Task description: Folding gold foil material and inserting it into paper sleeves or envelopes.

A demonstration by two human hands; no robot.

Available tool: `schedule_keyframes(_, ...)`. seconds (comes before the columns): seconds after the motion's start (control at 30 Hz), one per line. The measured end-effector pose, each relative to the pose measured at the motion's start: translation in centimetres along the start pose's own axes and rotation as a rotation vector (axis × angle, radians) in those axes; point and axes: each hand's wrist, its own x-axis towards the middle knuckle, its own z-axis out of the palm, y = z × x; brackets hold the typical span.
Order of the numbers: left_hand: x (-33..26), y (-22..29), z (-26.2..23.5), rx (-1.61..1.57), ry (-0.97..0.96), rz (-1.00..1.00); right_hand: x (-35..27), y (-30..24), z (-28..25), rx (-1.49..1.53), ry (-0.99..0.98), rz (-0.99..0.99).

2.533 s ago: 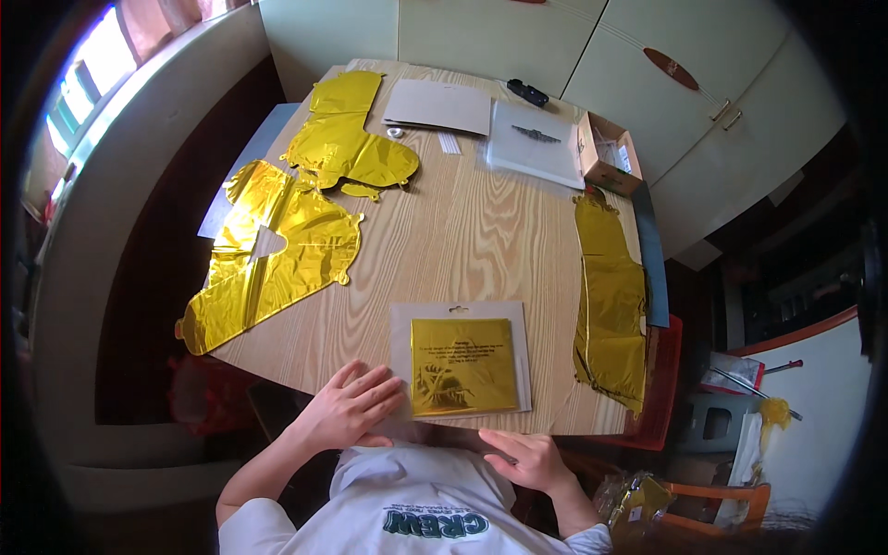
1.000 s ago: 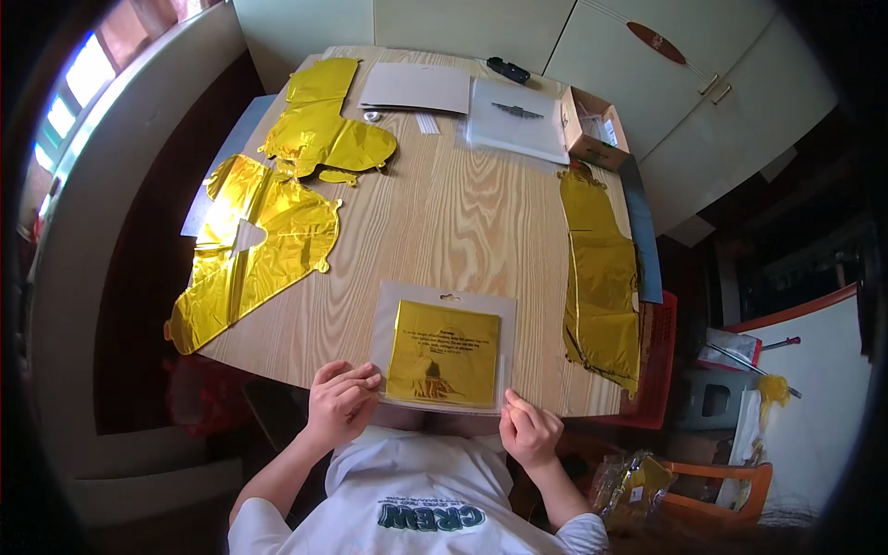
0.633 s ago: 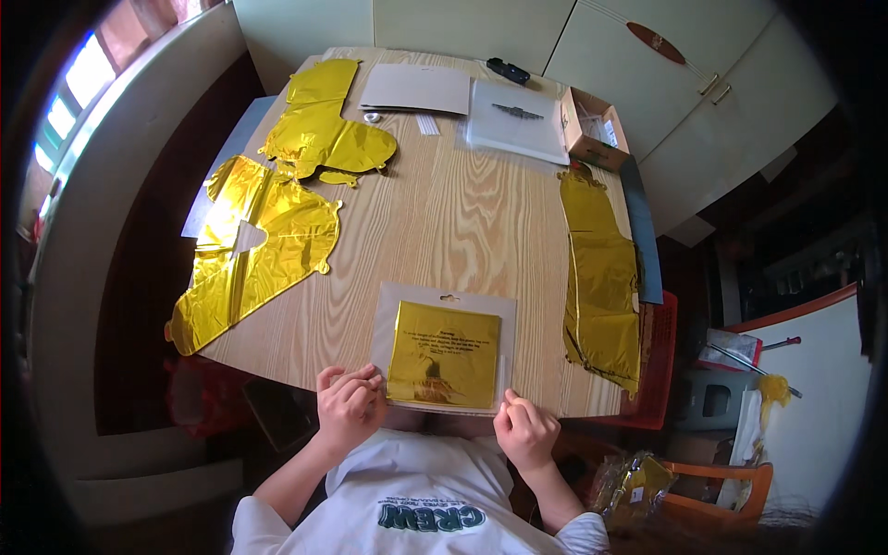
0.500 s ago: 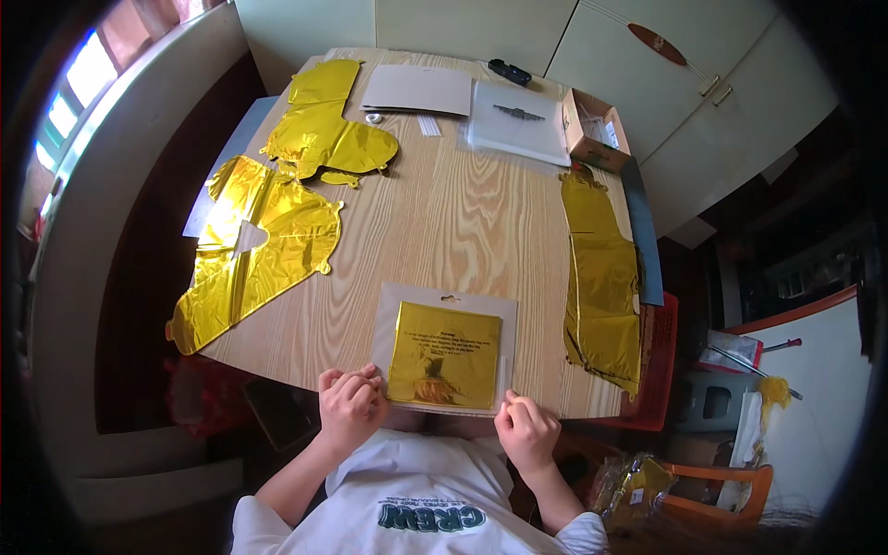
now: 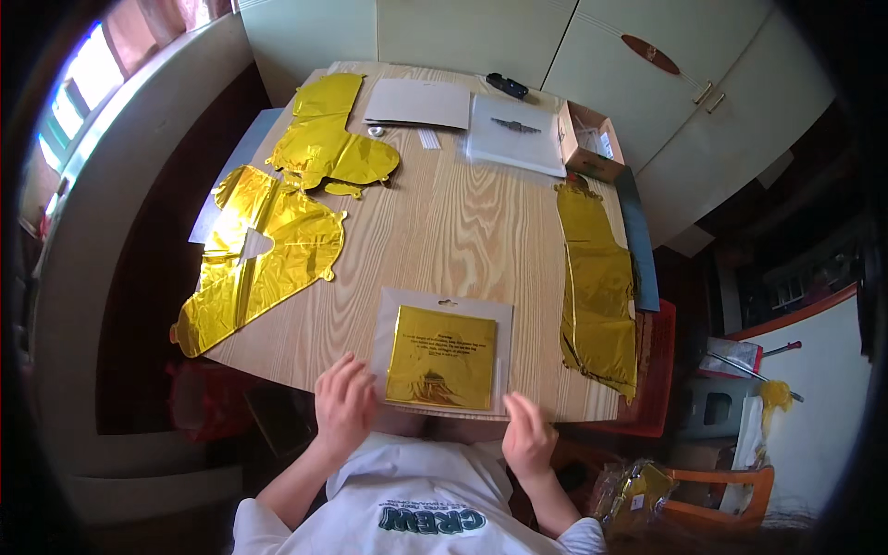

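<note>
I find three gold foil balloons point(image 5: 268, 254) unpacked beyond the sealed foil balloon packet point(image 5: 442, 356), which my left hand point(image 5: 342, 402) and right hand point(image 5: 527, 435) flank, open, nothing gripped.

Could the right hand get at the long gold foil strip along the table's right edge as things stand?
Probably yes: the right hand is at the near table edge, empty, and bare wood lies between it and the gold foil strip; nothing blocks the way.
</note>
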Motion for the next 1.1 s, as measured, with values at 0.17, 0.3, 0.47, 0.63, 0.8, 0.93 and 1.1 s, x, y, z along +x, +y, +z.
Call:
schedule_keyframes(0.17, 0.0, 5.0, 0.6, -0.034, -0.398, 0.286, -0.2, -2.6, 0.7, -0.047, -0.2, -0.236)
schedule_keyframes(0.3, -0.5, 5.4, 2.4, 0.051, -0.438, 0.299, -0.8, -2.4, 1.9, -0.046, -0.236, -0.235)
schedule_keyframes(0.47, -1.3, 3.7, 1.6, 0.072, -0.424, 0.244, -0.7, -2.0, 1.6, -0.007, -0.25, -0.19)
schedule_keyframes(0.63, -1.7, 2.3, 0.4, 0.119, -0.435, 0.179, -0.7, -1.4, 0.8, -0.022, -0.226, -0.154)
schedule_keyframes(0.8, -1.6, 1.2, -0.5, 0.161, -0.398, 0.146, -0.6, -1.2, 0.1, -0.063, -0.258, -0.119)
schedule_keyframes(0.93, -1.4, 1.1, -0.9, 0.169, -0.398, 0.148, -0.5, -0.9, 0.2, -0.031, -0.211, -0.102)
schedule_keyframes(1.1, -1.4, 1.0, -0.8, 0.161, -0.393, 0.142, -0.9, -0.6, 0.1, -0.053, -0.197, -0.081)
